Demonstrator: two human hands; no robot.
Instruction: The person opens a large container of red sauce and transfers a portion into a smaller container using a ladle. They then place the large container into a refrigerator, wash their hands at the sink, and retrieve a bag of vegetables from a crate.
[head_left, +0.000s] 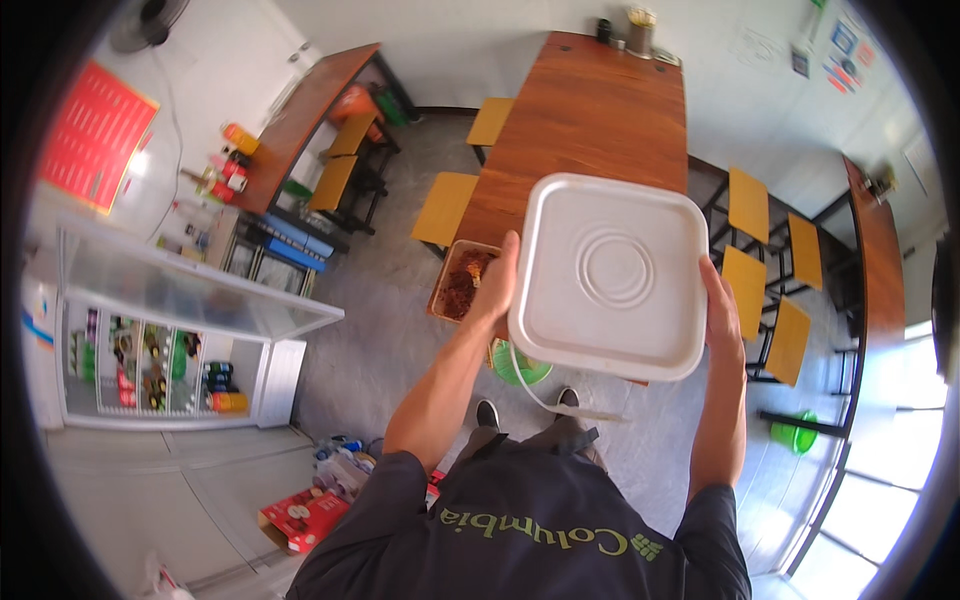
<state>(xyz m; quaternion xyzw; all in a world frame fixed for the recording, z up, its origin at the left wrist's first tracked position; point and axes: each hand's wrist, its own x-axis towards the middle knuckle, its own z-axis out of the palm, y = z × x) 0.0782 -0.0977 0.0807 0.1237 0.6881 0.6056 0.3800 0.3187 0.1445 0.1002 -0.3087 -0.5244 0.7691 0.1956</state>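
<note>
My left hand (497, 281) and my right hand (720, 304) grip opposite sides of a white square plastic lid or lidded container (615, 345), held up in front of me. Raised rings mark the middle of its top, and whatever lies below that top is hidden. A pale, thin strip (529, 388) hangs from its lower left side. Just beyond my left hand, a rectangular tray (442, 296) holding dark reddish-brown food (459, 289) rests at the near corner of a brown wooden table (592, 112).
Yellow-topped stools (444, 204) flank the table. A green basket or bin (517, 364) is on the floor by my feet. To the left stands a drinks refrigerator with its glass door (202, 285) swung out; a red cardboard box (307, 517) lies nearby. Another green bin (799, 433) is at right.
</note>
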